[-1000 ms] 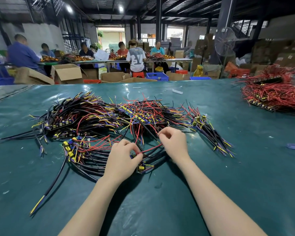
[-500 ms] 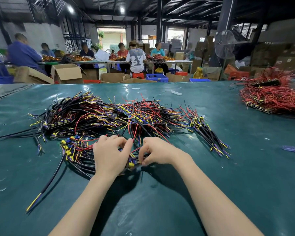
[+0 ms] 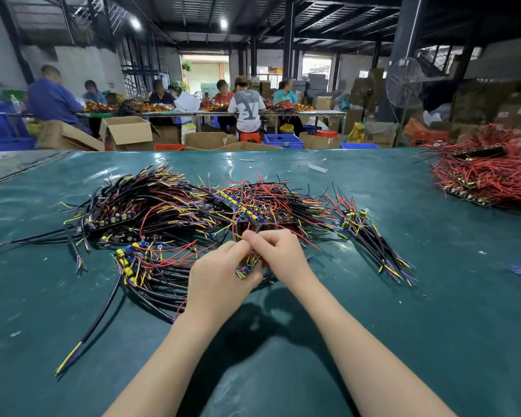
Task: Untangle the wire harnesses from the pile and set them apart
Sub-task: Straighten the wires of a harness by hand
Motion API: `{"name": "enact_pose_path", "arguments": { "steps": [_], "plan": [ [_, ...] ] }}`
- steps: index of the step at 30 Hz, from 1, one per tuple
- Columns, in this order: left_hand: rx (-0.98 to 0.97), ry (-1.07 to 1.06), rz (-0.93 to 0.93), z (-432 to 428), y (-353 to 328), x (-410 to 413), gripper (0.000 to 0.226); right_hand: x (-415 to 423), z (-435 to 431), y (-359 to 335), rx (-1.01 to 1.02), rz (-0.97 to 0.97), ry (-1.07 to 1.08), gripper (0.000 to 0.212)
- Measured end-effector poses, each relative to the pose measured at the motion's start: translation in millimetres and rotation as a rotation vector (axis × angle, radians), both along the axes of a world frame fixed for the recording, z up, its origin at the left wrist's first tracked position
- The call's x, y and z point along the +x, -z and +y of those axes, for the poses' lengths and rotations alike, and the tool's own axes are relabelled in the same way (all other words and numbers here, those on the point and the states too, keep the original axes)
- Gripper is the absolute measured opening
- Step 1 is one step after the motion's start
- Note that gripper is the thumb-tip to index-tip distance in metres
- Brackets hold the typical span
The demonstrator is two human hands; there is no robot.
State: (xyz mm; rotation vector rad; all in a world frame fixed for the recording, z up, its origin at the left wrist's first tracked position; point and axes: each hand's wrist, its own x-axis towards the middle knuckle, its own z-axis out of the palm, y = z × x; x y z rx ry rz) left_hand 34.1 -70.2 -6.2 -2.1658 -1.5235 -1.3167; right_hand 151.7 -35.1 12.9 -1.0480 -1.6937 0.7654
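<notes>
Room: you sat in a dim warehouse hall, with other people point(image 3: 247, 106) working at long tables far behind, cardboard boxes point(image 3: 127, 133) and a blue crate point(image 3: 283, 141) at their feet, and a standing fan point(image 3: 403, 85) far right.
Counter: your counter point(image 3: 433, 311) wore a glossy dark green sheet; white scraps point(image 3: 317, 167) lay on its far part.
Pile: the pile point(image 3: 169, 212) of wire harnesses spread across the left and middle, its black, red, yellow and blue leads crossing one another, with component boards buried among them.
Left hand: your left hand point(image 3: 220, 284) was curled round a small board point(image 3: 247, 267) at the pile's near edge, thumb and fingers closed on it.
Right hand: your right hand point(image 3: 278, 251), close against the left, pinched thin leads just above that board between thumb and forefinger.
Done: little, judging by the layout; one bundle point(image 3: 379, 245) fanned out at the pile's right edge looked partly drawn clear, yet its far end met the tangle.
Red heap: a separate heap point(image 3: 494, 176) of red-wired boards lay far right, well apart; whether it belonged to your job could not be told.
Left to do: nearly everything, by my reckoning; the harness in your hands was not yet free, and the bulk lay knotted together.
</notes>
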Motion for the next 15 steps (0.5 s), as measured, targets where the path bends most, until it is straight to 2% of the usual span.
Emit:
{"name": "enact_pose_path", "arguments": {
  "steps": [3, 5, 9, 11, 13, 15],
  "plan": [
    [0.093, -0.062, 0.038, 1, -1, -1, 0.023, 5, 2, -4, -0.195, 0.120, -0.170, 0.044],
    [0.111, 0.010, 0.031, 3, 0, -2, 0.025, 10, 5, -6, -0.221, 0.163, -0.213, 0.043],
    [-0.149, 0.298, -0.276, -1, -3, 0, 0.013, 17, 6, -15, -0.226, 0.276, -0.317, 0.028],
    [-0.222, 0.347, -0.396, 0, -2, 4, 0.018, 19, 7, -20, -0.257, 0.358, -0.370, 0.034],
    [-0.194, 0.339, -0.432, -1, -5, 7, 0.017, 20, 7, -22, -0.283, 0.451, -0.419, 0.040],
    [-0.046, 0.161, -0.381, 3, -4, 5, 0.012, 20, 6, -24, -0.268, 0.537, -0.456, 0.041]
  ]
}}
